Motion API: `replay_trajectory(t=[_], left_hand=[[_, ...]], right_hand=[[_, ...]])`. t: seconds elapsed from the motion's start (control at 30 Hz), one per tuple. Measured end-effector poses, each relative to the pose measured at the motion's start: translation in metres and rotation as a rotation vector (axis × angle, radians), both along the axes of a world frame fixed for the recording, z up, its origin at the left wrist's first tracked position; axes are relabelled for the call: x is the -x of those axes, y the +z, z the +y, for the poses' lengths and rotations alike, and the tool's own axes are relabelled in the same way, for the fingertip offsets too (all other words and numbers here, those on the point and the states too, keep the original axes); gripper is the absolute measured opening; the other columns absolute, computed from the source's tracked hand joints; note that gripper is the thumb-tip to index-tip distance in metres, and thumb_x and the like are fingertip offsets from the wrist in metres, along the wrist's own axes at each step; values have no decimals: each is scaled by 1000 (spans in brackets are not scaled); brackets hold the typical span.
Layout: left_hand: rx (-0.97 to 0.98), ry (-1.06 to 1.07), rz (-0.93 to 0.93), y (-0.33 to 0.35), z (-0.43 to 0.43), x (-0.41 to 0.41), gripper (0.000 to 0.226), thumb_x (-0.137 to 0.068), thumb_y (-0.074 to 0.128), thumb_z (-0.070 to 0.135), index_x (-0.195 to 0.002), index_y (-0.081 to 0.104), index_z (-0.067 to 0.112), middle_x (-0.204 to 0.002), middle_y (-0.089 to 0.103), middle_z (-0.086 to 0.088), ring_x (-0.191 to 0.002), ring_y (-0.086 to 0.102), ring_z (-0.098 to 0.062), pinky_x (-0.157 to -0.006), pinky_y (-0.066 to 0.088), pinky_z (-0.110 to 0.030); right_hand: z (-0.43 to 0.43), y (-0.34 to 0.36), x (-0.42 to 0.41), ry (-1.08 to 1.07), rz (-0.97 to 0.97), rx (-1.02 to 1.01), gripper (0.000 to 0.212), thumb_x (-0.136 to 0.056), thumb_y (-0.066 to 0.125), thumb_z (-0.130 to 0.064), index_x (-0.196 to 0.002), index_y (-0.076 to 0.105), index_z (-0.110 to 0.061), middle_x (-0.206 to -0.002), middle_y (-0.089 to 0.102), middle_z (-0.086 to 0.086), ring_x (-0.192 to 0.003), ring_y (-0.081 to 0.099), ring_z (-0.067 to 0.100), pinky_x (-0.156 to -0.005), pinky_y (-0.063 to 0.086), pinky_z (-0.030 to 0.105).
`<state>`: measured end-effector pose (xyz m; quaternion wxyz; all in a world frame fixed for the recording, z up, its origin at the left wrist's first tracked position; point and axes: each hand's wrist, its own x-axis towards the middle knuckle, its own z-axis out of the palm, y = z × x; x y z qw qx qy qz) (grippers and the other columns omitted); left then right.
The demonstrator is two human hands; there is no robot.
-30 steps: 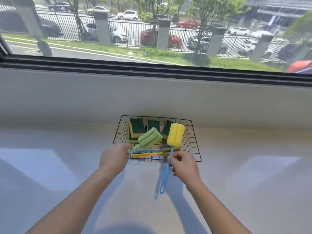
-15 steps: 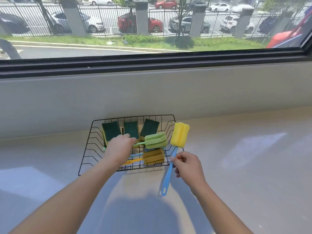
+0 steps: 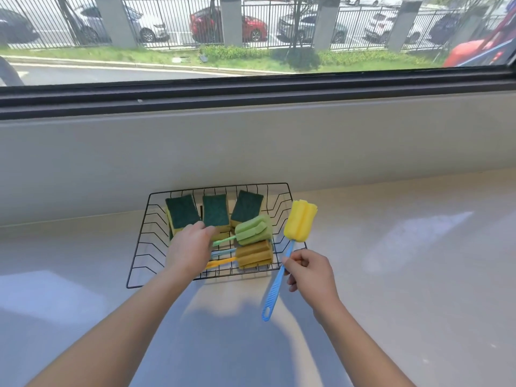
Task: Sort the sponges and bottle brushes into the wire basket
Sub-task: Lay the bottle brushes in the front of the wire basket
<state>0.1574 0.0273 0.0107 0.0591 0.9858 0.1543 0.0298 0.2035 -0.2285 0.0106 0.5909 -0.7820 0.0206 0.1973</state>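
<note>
A black wire basket (image 3: 139, 263) stands on the counter by the wall. Three green-topped yellow sponges (image 3: 215, 212) stand in a row at its back. Two brown-headed brushes (image 3: 254, 254) with blue and orange handles lie at its front right. A green bottle brush (image 3: 252, 233) rests on top of them, and its handle runs under my left hand (image 3: 188, 248), which is closed over the handle end inside the basket. My right hand (image 3: 310, 272) pinches the blue handle of a yellow-headed bottle brush (image 3: 300, 224), held tilted with its head just outside the basket's right rim.
The pale glossy counter (image 3: 405, 275) stretches to the right and front of the basket. A low wall (image 3: 279, 152) under a dark window frame rises right behind the basket. The basket's left half holds only bare wire.
My left hand has carried the green brush forward into the basket and laid its head on the brown brushes. The yellow brush in my right hand now sits at the basket's right rim.
</note>
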Motion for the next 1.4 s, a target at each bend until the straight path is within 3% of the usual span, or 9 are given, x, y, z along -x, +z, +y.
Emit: replay_trajectory(t=[0.17,0.33,0.6,0.73,0.83,1.0,1.17,1.27,1.4], left_hand=[[220,42,-120,15,-21,31,20,-93,55,31,-108,67,28,-92,60,7,-88,58,-17,-70,52,-35],[539,-64,-69,42,-58,54,34,-88,58,53,-113,65,31,-95,64,13,-84,60,-9,-79,51,-36],[382,-149,-219,75,-68,68,17,-95,52,40,-103,64,30,-88,67,7,-84,60,-17,-73,50,-41],[289,-56,-268,66,-39,70,12,-96,54,26,-99,65,22,-82,63,4,-77,58,-20,-69,50,-40],[256,1,-194,48,-10,71,15,-97,53,24,-104,67,22,-85,62,4,-77,56,-16,-71,52,-37],[222,-56,-107,25,6,59,21,-96,55,19,-112,66,25,-91,62,6,-81,55,-14,-72,52,-30],[207,-36,-66,8,7,42,18,-95,57,20,-107,68,25,-89,60,6,-79,53,-12,-68,48,-25],[212,1,-18,-3,9,38,22,-94,57,20,-112,68,26,-97,63,6,-85,56,-15,-72,49,-27],[276,30,-21,-14,11,37,22,-92,60,17,-109,71,25,-105,69,5,-93,61,-17,-78,51,-30]], right_hand=[[14,11,13,-31,-16,-93,16,-91,71,-15,-77,70,-6,-52,59,-4,-49,56,14,-50,52,28],[35,28,28,-102,-14,-240,16,-92,70,-12,-79,71,-2,-61,68,5,-54,61,17,-52,55,26],[62,62,48,-16,-31,-434,14,-93,66,-7,-84,76,-3,-81,76,18,-70,72,21,-74,63,35],[45,55,42,60,-94,-262,11,-88,70,-12,-90,78,-19,-87,78,4,-83,73,18,-80,63,34],[22,39,26,-49,-115,-94,28,-85,71,-10,-109,67,-23,-108,71,-4,-98,69,17,-89,58,41],[6,22,6,59,-218,32,49,-90,62,-5,-128,54,-34,-121,62,-13,-104,63,5,-85,53,25],[15,7,8,245,-281,83,51,-86,65,-5,-119,58,-44,-121,63,-14,-109,60,1,-87,51,16],[19,-1,11,315,-366,149,48,-85,68,-8,-128,64,-29,-120,64,-8,-109,61,6,-96,52,30],[23,-7,15,347,-446,206,41,-85,70,-13,-124,66,-24,-116,65,-9,-108,60,5,-97,50,28]])
